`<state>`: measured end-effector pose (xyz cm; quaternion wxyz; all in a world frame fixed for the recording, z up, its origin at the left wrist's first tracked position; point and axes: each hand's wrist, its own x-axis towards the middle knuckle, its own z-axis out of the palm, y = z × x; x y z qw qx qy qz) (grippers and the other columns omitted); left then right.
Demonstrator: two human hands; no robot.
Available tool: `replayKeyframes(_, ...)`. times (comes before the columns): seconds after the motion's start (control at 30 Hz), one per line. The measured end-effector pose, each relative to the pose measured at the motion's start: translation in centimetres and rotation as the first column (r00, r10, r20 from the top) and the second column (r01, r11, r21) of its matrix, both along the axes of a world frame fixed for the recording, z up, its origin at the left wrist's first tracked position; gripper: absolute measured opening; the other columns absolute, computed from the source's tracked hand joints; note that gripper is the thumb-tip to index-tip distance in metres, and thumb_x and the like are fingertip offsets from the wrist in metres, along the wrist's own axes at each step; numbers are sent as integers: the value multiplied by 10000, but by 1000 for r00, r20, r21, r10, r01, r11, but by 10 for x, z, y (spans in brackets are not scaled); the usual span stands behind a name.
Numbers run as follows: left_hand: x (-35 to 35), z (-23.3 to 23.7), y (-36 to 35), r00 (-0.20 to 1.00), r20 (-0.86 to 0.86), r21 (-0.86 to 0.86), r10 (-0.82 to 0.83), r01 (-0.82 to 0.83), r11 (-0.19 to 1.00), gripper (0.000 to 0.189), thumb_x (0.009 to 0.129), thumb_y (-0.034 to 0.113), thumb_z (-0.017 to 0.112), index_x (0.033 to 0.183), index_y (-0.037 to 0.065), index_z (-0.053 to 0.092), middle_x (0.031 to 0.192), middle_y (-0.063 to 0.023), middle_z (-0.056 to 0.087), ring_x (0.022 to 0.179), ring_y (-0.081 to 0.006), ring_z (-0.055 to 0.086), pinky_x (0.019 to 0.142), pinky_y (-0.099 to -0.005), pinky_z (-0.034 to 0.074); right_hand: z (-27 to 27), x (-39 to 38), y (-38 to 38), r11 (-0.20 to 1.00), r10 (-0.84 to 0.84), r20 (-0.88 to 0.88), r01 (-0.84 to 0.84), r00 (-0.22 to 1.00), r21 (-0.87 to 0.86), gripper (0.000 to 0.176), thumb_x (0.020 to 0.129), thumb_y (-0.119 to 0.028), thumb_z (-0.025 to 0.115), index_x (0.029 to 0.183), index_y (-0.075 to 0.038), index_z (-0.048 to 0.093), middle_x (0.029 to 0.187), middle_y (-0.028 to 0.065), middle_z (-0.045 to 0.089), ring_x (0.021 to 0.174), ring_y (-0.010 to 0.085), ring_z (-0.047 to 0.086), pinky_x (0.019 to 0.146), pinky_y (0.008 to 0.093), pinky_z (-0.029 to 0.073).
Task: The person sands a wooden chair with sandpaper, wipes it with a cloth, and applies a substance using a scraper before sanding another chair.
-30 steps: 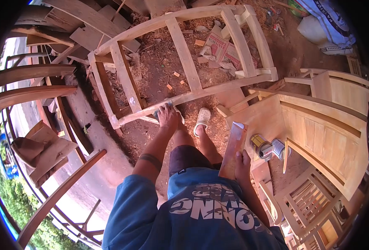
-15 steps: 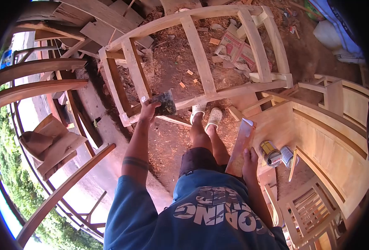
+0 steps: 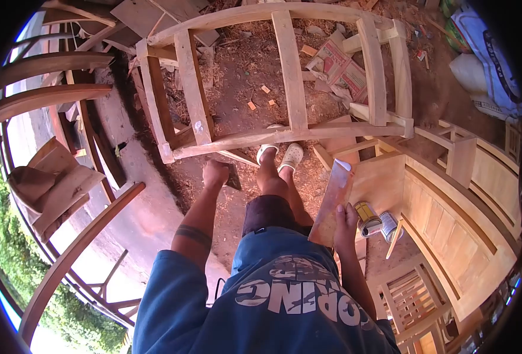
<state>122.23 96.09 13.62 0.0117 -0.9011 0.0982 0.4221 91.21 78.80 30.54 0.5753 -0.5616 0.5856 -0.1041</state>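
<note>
My left hand is closed on a dark, flat, rectangular piece, most of it hidden by the fingers. It is held just below the lower rail of a bare wooden frame. The frame has curved rails and several upright slats, with a pale patch on one slat near its lower end. In my right hand is a long flat board, tilted upward, with a whitish smear at its far end. My thumb lies along the board's edge. Two open cans, a yellow one and a silver one, stand beside that hand.
A wooden bench with a panelled back stands on the right. Slatted furniture is at lower right. A folded brown sheet hangs over a rail on the left. Torn cardboard and wood scraps litter the ground; sacks lie at upper right.
My left hand, with the dark piece, has come down from the frame's lower rail toward my body. The board stays in my right hand. The whole view has shifted slightly.
</note>
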Motion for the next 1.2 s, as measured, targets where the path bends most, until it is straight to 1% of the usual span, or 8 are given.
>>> replayKeyframes(0.1, 13, 11, 12, 990, 120, -183, 67, -44, 982, 405, 719, 307, 718, 937, -23, 634, 907, -211, 668, 884, -380, 639, 776, -428, 503, 6, 7, -5, 999, -45, -29, 44, 999, -23, 225, 961, -174, 463, 773, -52, 436, 660, -23, 368, 620, 53, 334, 534, 237, 302)
replayKeyframes(0.27, 37, 15, -48, 902, -38, -525, 430, -384, 759, 463, 748, 355, 722, 922, -61, 615, 871, -213, 666, 841, -389, 643, 753, -411, 494, -5, -8, -1, 994, -101, -67, 103, 993, 29, 218, 963, -185, 463, 801, -39, 467, 676, -26, 399, 627, 51, 352, 539, 237, 312)
replayKeyframes(0.37, 17, -31, -16, 923, 97, -305, 373, -329, 894, 482, 748, 358, 726, 944, -67, 613, 904, -232, 663, 884, -390, 644, 788, -409, 492, -6, -14, 2, 976, -191, -28, 192, 981, 103, 213, 965, -190, 463, 843, -19, 497, 709, -12, 451, 658, 54, 393, 568, 239, 350)
replayKeyframes(0.57, 21, 51, -41, 971, 179, -377, 161, -83, 922, 435, 746, 293, 736, 972, -56, 607, 892, -226, 665, 853, -351, 656, 751, -406, 509, 1, -17, 13, 942, -314, 1, 311, 949, 127, 226, 961, -203, 471, 921, 11, 532, 771, 28, 517, 719, 79, 456, 637, 258, 409)
replayKeyframes(0.7, 47, 31, -153, 952, -252, -614, 177, -298, 731, 435, 695, 264, 798, 954, -51, 645, 857, -150, 687, 761, -217, 670, 716, -333, 516, -3, -14, 20, 925, -354, -59, 358, 934, 129, 221, 955, -198, 474, 914, 11, 534, 771, 36, 520, 722, 83, 459, 638, 259, 412)
replayKeyframes(0.87, 20, -11, -324, 999, 49, -719, 11, 28, 695, 364, 734, 236, 736, 1013, 24, 637, 948, -226, 663, 900, -333, 660, 769, -407, 532, -9, -9, 36, 890, -442, -44, 444, 896, 103, 211, 952, -184, 472, 888, 11, 523, 764, 33, 508, 710, 82, 444, 608, 259, 396)
replayKeyframes(0.97, 7, -21, -357, 936, 251, -343, -246, 323, 882, 340, 792, 242, 633, 1052, 27, 595, 992, -221, 649, 936, -360, 643, 796, -429, 528, 6, 8, 37, 822, -556, -58, 559, 829, 107, 201, 951, -178, 472, 867, 1, 509, 747, 18, 491, 701, 69, 424, 589, 252, 379)
replayKeyframes(1.2, 7, -9, -342, 820, 183, -195, -542, 571, 798, 348, 826, 239, 533, 1102, 31, 566, 1036, -225, 629, 1010, -364, 616, 842, -445, 512, -6, -20, 63, 814, -549, -70, 552, 833, 182, 233, 971, -194, 444, 1008, 17, 536, 847, 34, 541, 785, 76, 489, 678, 234, 423)
